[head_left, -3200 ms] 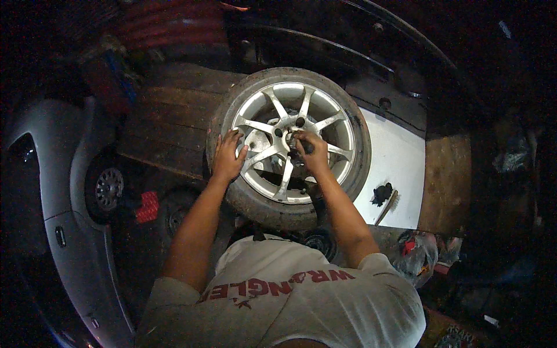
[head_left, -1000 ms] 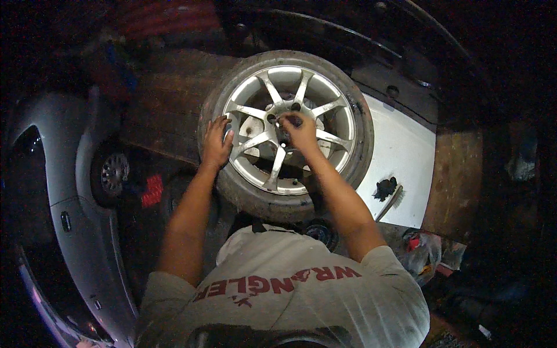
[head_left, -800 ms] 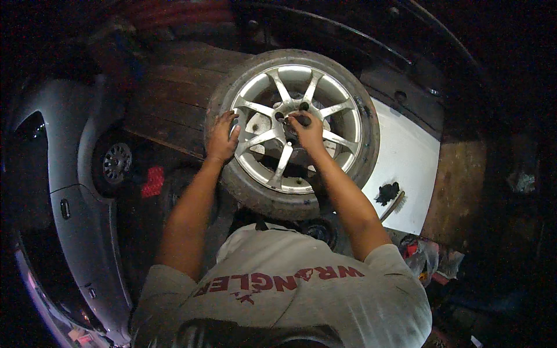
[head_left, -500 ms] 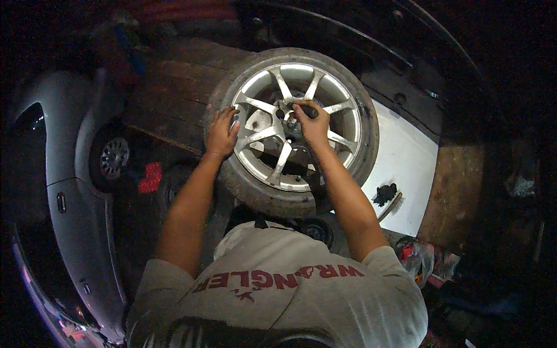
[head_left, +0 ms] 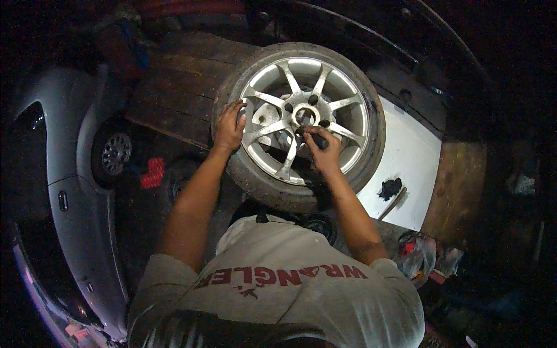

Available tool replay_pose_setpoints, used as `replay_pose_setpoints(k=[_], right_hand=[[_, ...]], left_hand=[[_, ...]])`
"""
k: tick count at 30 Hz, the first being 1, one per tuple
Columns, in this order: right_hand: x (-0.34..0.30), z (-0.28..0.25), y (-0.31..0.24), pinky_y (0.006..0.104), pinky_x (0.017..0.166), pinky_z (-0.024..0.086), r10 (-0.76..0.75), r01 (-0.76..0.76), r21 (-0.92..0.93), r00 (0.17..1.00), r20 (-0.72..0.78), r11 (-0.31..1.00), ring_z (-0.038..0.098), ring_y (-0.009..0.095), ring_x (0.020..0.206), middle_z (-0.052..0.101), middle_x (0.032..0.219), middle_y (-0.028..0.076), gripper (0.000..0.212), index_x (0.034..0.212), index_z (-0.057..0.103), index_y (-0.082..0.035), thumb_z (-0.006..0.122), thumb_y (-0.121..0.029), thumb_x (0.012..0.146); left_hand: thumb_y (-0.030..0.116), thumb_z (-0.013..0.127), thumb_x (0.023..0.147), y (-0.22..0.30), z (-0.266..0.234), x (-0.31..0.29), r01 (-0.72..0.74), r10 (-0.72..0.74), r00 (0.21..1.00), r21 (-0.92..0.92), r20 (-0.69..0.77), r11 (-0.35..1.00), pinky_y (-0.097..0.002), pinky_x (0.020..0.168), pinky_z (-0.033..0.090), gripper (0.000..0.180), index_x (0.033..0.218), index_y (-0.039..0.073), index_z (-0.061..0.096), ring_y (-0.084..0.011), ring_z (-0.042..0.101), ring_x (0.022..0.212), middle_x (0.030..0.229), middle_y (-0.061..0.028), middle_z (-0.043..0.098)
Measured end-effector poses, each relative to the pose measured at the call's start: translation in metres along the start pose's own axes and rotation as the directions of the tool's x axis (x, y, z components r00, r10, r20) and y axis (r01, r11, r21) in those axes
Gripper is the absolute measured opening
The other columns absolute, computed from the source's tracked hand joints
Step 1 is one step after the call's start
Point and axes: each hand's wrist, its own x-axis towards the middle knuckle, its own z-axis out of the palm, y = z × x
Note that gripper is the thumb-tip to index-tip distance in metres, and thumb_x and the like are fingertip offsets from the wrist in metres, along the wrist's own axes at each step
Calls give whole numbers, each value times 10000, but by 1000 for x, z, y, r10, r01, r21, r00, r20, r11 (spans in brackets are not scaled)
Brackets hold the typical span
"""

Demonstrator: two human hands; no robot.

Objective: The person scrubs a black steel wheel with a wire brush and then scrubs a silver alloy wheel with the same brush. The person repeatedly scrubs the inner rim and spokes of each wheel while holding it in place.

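A silver multi-spoke wheel (head_left: 282, 66) with a black tire (head_left: 374, 110) is in front of me, its spokes smudged with dirt. Dark bolt holes ring its round centre opening, and greyish metal parts show between the spokes. My left hand (head_left: 230, 129) grips the wheel's left edge, fingers over the lip of the rim and thumb apart. Just below the centre opening, my right hand (head_left: 324, 149) has its fingertips pinched at a bolt hole. Something dark shows within its curled fingers; its kind is unclear.
Right of the tire lies a white panel (head_left: 412, 153) bearing a crumpled black item (head_left: 390, 189) and a brush (head_left: 393, 203). Wooden boards (head_left: 180, 87) are at the upper left. A grey car (head_left: 81, 168) stands at far left, near a red item (head_left: 152, 173). Plastic bags (head_left: 426, 258) sit lower right.
My right hand has moved from the upper left of the wheel's centre to just below it. My left hand stays on the rim. The whole view has shifted slightly.
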Motion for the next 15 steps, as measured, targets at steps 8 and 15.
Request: replay_pose_setpoints(k=[8,15], right_hand=[[-18,15,-26,326,825,515,-150,144,-136,988,-36,980,687,231,889,715,954,145,138,960,693,13,698,-48,836],[-27,28,-26,327,841,512,-89,60,-194,985,-145,979,692,247,904,716,965,149,132,961,697,5,671,-55,846]], left_hand=[[364,436,961,-17,2,1,-54,46,996,-108,-79,993,-436,1050,359,458,1224,14,571,-397,500,1208,1268,-215,566],[277,420,966,-23,3,3,-110,87,989,-188,-122,976,-441,1038,368,399,1192,-7,587,-385,522,1175,1232,-210,584]])
